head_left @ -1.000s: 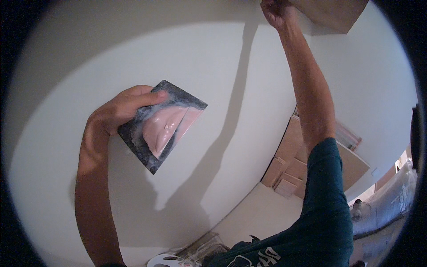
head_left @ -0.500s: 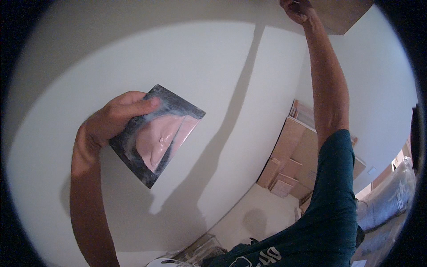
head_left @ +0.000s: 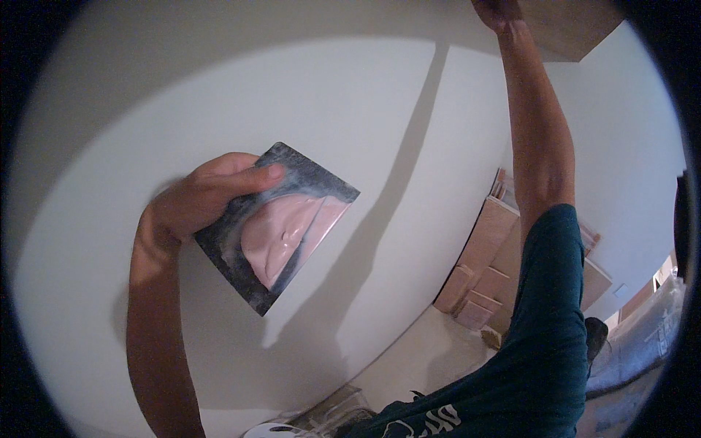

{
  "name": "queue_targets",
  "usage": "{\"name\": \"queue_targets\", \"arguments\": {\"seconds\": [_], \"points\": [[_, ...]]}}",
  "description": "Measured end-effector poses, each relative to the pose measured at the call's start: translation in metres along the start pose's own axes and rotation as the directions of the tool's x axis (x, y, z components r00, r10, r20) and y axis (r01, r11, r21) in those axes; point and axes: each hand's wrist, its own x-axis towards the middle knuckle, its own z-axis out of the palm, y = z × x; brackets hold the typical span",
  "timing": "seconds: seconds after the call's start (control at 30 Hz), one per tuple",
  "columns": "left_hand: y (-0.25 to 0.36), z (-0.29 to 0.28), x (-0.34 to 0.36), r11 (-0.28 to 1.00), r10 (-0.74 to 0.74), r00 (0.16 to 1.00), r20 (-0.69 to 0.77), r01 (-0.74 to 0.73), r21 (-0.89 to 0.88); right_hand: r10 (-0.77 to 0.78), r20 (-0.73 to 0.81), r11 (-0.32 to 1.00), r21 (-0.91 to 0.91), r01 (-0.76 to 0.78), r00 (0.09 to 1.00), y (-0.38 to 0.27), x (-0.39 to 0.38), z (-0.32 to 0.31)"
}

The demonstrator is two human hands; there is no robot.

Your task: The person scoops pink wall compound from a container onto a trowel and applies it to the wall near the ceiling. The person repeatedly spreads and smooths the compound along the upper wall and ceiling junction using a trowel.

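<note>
Toward nine o'clock from centre, the person's left hand (head_left: 223, 186) has its grip clamped on a dark spreader plate (head_left: 303, 164) bearing pink paste (head_left: 276, 232); toward one o'clock, I can't tell the raised right hand's (head_left: 499, 13) grip.

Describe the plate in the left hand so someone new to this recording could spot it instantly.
In front of the big pale wall, find the left hand, left of centre. It grips a four-cornered dark plate, turned cornerwise. Nothing else in view carries a glossy pink mound of paste.
</note>
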Motion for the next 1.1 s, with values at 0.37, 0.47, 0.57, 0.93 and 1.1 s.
{"name": "queue_targets", "arguments": {"seconds": [0.37, 0.47, 0.57, 0.93, 1.1], "points": [[-0.003, -0.001, 0.004, 1.000, -0.021, 0.998, -0.060, 0.021, 0.012, -0.128, -0.145, 0.990, 0.041, 0.135, 0.981, 0.042, -0.017, 0.018], [-0.005, -0.001, 0.006, 0.998, -0.036, 0.995, -0.097, 0.041, 0.043, -0.155, -0.178, 0.987, 0.014, 0.160, 0.972, 0.045, -0.025, 0.020], [-0.010, -0.005, 0.008, 0.999, -0.033, 0.997, -0.075, 0.034, 0.003, -0.186, -0.210, 0.982, -0.019, 0.186, 0.960, 0.053, -0.040, 0.023], [0.000, 0.004, 0.002, 1.000, -0.021, 0.997, -0.080, 0.019, -0.024, 0.216, -0.070, 0.973, -0.068, -0.220, 0.974, 0.020, -0.074, 0.043], [-0.003, 0.002, 0.003, 1.000, -0.010, 0.995, -0.098, 0.012, 0.019, 0.289, -0.069, 0.936, -0.191, -0.297, 0.955, -0.010, -0.023, 0.041]]}}
